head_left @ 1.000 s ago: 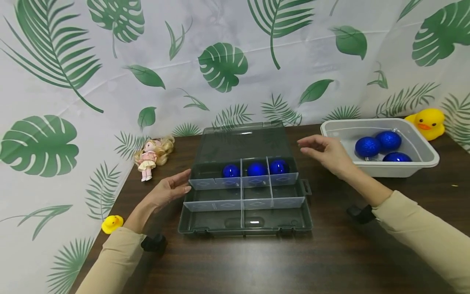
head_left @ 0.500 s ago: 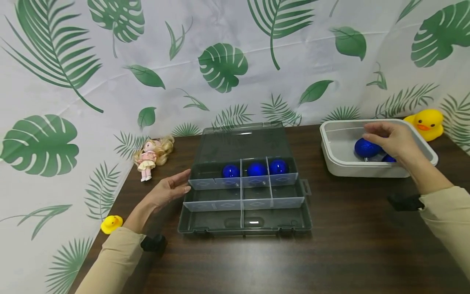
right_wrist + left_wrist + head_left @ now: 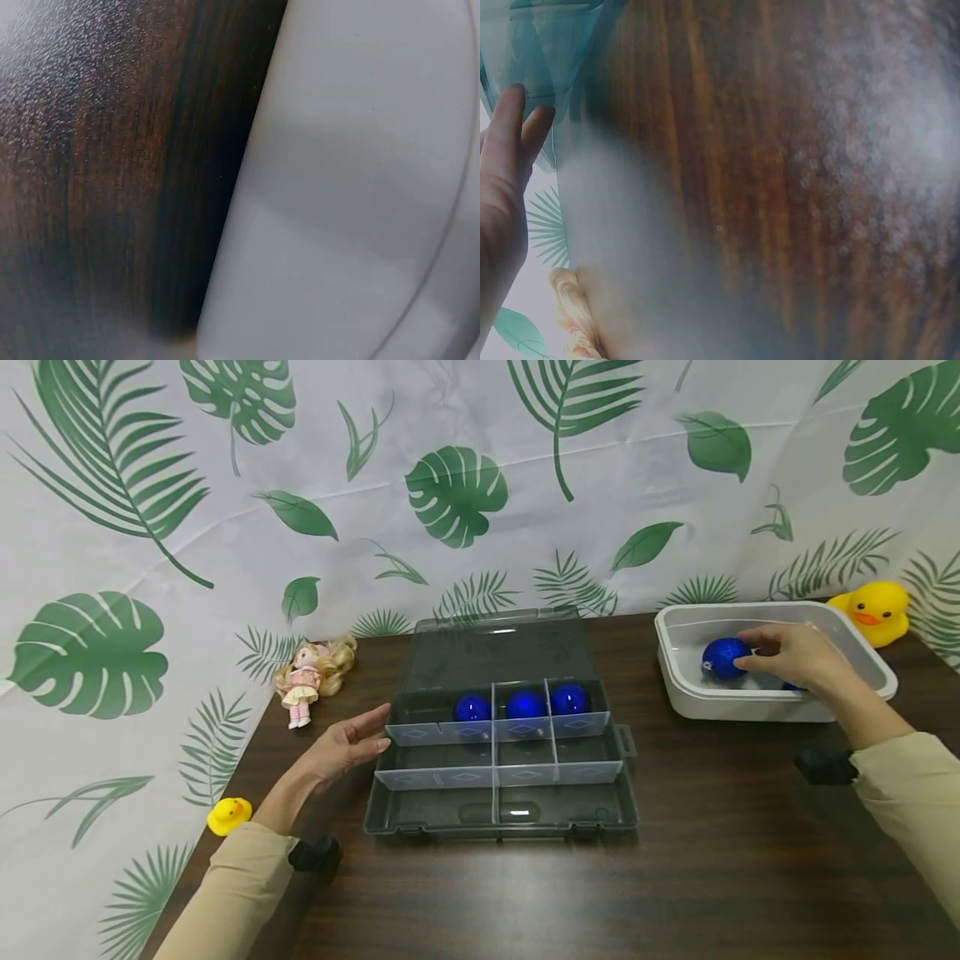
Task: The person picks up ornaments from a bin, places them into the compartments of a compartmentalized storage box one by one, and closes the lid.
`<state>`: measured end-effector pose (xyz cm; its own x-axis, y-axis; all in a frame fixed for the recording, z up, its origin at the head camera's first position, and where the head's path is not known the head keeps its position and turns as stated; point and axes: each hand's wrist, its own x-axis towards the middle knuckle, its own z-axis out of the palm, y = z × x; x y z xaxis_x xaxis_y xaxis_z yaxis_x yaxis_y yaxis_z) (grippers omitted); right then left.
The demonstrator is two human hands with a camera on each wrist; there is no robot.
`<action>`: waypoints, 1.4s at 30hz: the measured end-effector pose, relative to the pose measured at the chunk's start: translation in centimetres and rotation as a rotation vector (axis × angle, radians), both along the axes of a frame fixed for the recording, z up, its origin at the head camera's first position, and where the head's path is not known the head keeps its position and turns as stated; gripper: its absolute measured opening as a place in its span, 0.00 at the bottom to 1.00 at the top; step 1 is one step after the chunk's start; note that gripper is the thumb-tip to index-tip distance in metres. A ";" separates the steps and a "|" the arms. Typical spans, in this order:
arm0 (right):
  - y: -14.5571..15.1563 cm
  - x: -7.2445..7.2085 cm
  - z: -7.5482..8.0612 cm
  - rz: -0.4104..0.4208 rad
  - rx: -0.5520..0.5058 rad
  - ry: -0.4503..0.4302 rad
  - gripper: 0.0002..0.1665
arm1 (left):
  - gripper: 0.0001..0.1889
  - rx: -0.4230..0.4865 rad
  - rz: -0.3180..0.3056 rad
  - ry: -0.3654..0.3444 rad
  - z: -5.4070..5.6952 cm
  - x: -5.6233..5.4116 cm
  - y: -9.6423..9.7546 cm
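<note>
In the head view my right hand (image 3: 798, 656) is inside the white tub (image 3: 682, 693), pinching a glittery blue Christmas ball (image 3: 723, 658) between thumb and fingers. The ball's silver cap points left. A sliver of another blue ball shows below that hand, which hides the rest. My left hand (image 3: 341, 752) lies with extended fingers against the left side of a smoky divided plastic box (image 3: 438, 807). Three blue Christmas balls (image 3: 525, 704) sit in its back row, one per compartment. The right wrist view shows just the tub's wall (image 3: 337, 195) and the tabletop.
The box's see-through lid (image 3: 495, 652) leans up behind it. A small doll (image 3: 302, 685) lies at the back left, and a small yellow duck (image 3: 228, 817) stands at the left edge. Behind the tub's right corner is a bigger duck (image 3: 876, 612). A leaf-patterned cloth hangs behind the table.
My right hand has travelled right from beside the box into the tub and taken hold of a Christmas ball, which has turned and shifted left. My left hand stays put.
</note>
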<state>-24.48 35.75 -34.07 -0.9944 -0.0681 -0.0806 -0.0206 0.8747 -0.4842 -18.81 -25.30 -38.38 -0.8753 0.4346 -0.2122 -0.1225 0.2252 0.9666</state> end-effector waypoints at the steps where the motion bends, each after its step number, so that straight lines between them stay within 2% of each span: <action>1: -0.1 -0.1 0.0 0.001 0.001 -0.021 0.39 | 0.36 0.000 0.001 0.000 0.0 0.0 0.0; 5: -0.6 -0.6 0.0 0.029 -0.017 -0.040 0.38 | 0.36 0.006 0.011 -0.005 -0.1 0.1 -0.1; 10: -1.3 -1.2 -0.3 0.118 -0.060 0.035 0.30 | 0.36 0.001 0.007 -0.013 -0.2 0.2 0.0; 16: -1.7 -1.4 -0.3 0.137 -0.054 -0.019 0.34 | 0.36 -0.001 0.008 -0.020 -0.1 0.2 0.1; 19: -1.8 -1.4 -0.2 0.126 -0.056 -0.038 0.34 | 0.36 -0.003 0.006 -0.019 -0.1 0.2 0.1; 22: -2.0 -1.0 0.1 0.081 -0.074 -0.042 0.39 | 0.36 -0.006 0.001 -0.016 0.0 0.2 0.1; 26: -3.1 -0.3 1.0 -0.003 -0.148 0.034 0.43 | 0.36 -0.004 -0.001 -0.011 0.0 0.2 0.1; 29: -5.1 0.4 2.1 -0.030 -0.240 0.130 0.41 | 0.36 0.004 0.007 -0.008 0.0 0.2 0.0; 32: -7.8 1.2 3.4 -0.006 -0.338 0.172 0.38 | 0.36 0.010 0.011 -0.004 0.0 0.2 -0.1; 37: -13.5 2.4 4.8 0.115 -0.449 0.137 0.35 | 0.36 0.018 0.013 -0.001 -0.1 0.1 0.0; 42: -19.1 2.8 4.5 0.270 -0.487 0.087 0.31 | 0.36 0.020 0.014 -0.003 -0.1 0.1 0.1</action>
<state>-21.65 16.67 -29.58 -0.9381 -0.3301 0.1053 -0.2709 0.5090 -0.8171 -18.70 -25.20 -38.44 -0.8810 0.4262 -0.2056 -0.1280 0.2036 0.9706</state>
